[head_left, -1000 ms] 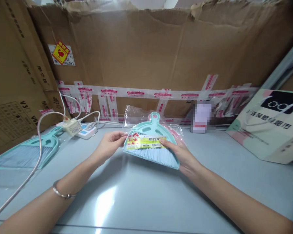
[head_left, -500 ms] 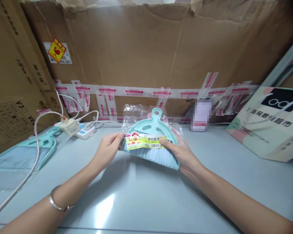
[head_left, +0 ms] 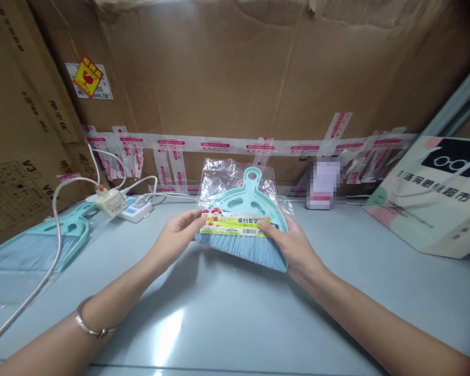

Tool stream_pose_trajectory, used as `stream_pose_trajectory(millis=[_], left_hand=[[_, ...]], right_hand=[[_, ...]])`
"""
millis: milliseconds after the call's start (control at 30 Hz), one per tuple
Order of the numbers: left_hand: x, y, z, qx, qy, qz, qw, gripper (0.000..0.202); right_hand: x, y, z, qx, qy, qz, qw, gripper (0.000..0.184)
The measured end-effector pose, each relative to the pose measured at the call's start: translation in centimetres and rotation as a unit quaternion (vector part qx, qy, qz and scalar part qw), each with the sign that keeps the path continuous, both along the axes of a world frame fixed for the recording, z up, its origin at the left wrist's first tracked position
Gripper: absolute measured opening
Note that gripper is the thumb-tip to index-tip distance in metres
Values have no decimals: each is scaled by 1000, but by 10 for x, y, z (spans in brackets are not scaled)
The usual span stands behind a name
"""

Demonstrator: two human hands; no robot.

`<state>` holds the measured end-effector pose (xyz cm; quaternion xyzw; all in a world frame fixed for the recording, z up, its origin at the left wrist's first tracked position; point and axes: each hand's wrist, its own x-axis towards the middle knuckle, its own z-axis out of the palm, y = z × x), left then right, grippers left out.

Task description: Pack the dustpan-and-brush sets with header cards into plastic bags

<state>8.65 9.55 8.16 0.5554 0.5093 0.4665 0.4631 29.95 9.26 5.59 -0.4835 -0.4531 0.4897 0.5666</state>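
Between my hands is a light-blue dustpan and brush set (head_left: 243, 250) in a clear plastic bag (head_left: 218, 175), held above the table. Its handle loop points away from me and the pale blue bristles face me. A yellow-green printed label (head_left: 235, 224) with mushroom pictures lies across it. My left hand (head_left: 182, 230) grips the set's left edge, thumb on the label's left end. On the right edge, my right hand (head_left: 293, 243) is closed with its thumb over the label's right part. The fingers under the set are hidden.
Another light-blue dustpan and brush set (head_left: 35, 245) lies at the left, crossed by a white cable (head_left: 58, 230). Behind it are a plug adapter (head_left: 110, 202) and power strip (head_left: 137, 209). A phone (head_left: 321, 183) leans against the large cardboard box (head_left: 219, 78); a printed paper bag (head_left: 426, 209) stands right.
My left thumb has shifted right onto the label's end. The label lies flatter across the set, and the bag's upper part stands higher. My right hand keeps its hold.
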Motion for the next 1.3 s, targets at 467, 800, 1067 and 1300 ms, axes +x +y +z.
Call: stream_pose_trajectory(millis=[467,800,1067,1300], left_hand=[[-3,6,-14,-162,-190,-26,968,25],[-11,4,-2,-152,-168,-36,973,31],[-8,2,-4,-172,-151,-12,973,32],[1,0,-9,-142,-171,10,975,39]], right_hand=[[11,-9,20,14,52,241,969,77],[8,-9,16,69,45,237,968,68],[5,0,1,-16,95,65,993,35],[-14,-16,3,21,159,162,974,52]])
